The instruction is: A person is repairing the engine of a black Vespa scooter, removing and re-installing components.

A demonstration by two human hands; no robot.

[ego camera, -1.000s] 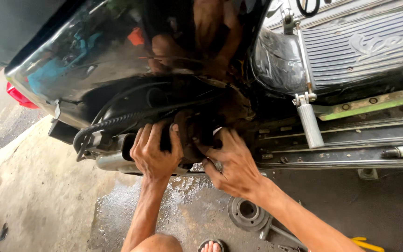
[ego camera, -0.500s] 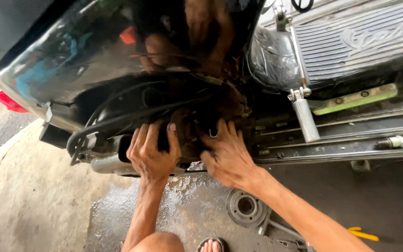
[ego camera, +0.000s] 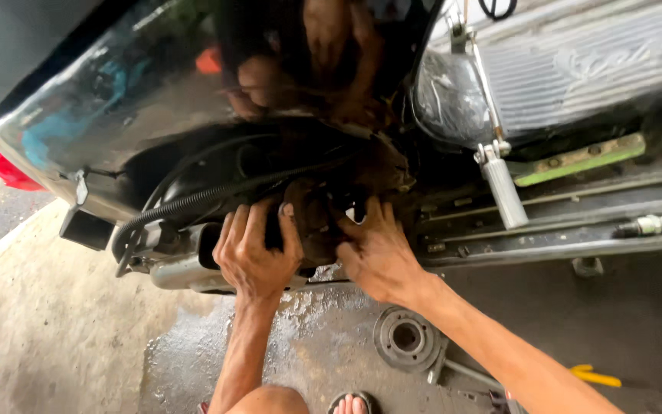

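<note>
1. Left hand (ego camera: 254,249) clenched on the rusty hub (ego camera: 312,222) under the glossy fender (ego camera: 116,100), fingers wrapped over its left side.
2. Right hand (ego camera: 377,249) grasping the hub's right side.
3. Round metal disc (ego camera: 406,337) lies on the wet floor (ego camera: 308,353) just below the right wrist.

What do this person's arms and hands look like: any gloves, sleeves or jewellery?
Both hands are bare: no gloves on the left hand or the right hand. Both forearms are uncovered, with no sleeves in view. No watch, ring or bracelet shows. The fingers look smudged with dark grime.
</note>
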